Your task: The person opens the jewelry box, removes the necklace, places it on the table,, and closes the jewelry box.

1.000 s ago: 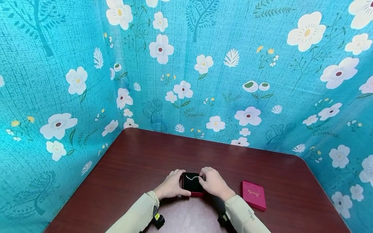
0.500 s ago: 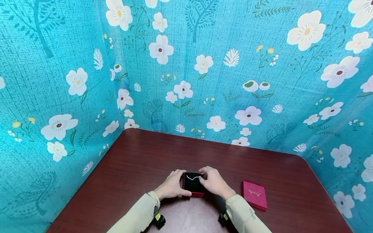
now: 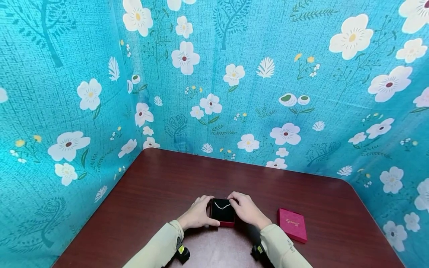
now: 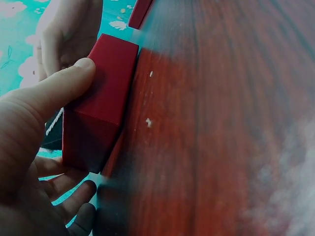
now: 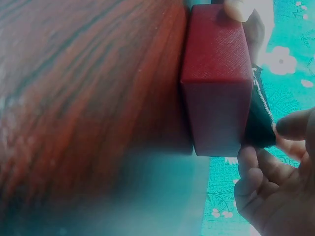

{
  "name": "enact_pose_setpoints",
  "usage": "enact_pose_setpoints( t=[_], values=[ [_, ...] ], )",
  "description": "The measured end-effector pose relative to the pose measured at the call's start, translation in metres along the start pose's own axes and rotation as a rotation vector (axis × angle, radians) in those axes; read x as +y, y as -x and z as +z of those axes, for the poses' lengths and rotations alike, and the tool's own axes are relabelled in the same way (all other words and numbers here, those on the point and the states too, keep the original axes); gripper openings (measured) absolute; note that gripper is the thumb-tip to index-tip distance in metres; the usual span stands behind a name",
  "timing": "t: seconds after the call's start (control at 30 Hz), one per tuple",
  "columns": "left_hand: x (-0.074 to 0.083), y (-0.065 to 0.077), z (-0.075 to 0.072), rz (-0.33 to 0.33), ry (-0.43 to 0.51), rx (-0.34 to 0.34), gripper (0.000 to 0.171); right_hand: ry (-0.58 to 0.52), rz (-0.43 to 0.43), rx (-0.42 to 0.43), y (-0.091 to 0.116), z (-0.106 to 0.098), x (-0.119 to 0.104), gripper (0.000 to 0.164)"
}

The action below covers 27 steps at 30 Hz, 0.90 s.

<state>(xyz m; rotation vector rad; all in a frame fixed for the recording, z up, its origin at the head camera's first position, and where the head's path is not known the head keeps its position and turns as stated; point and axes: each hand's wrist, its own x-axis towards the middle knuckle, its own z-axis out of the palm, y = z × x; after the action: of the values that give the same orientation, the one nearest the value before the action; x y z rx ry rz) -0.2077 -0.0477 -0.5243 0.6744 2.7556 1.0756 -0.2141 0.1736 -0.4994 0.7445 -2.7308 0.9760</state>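
A pale chain (image 3: 222, 207) falls in a tidy V across the black pad (image 3: 222, 216) of an open red box (image 3: 226, 224) on a dark wooden worktop (image 3: 161, 178), its wavy slack of a second ago drawn out and its low point now near the middle of the pad. At the box's far right corner, a person's right hand (image 3: 247, 209) pinches the chain's end, the thumb having edged away toward that corner; whether the fingers grip the pad's edge as well cannot be told. The left hand (image 3: 197, 215), grasping the box by its left side with the thumb on the near face, has kept its place. Seen from the right wrist, the pad's far edge appears raised above the box's rim, so it seems not fully seated. The change suggests that laying out the chain is well along, with the right end still the delicate part: a slip there could undo the even curve. The lid (image 3: 291, 225), lettered in gold, lies untouched to the right of the box, well apart from it.
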Motion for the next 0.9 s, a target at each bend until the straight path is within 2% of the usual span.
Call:
enact_pose_setpoints(
  t=[0.37, 0.9],
  values=[
    [0.0017, 0.0017, -0.0015, 0.003, 0.013, -0.012, 0.095, -0.109, 0.079, -0.06, 0.0014, -0.0054, -0.0034, 0.018],
    [0.0038, 0.0028, -0.0018, -0.004, 0.02, -0.058, 0.1, -0.139, 0.055, -0.018, 0.0028, -0.003, 0.0025, 0.017]
  ],
)
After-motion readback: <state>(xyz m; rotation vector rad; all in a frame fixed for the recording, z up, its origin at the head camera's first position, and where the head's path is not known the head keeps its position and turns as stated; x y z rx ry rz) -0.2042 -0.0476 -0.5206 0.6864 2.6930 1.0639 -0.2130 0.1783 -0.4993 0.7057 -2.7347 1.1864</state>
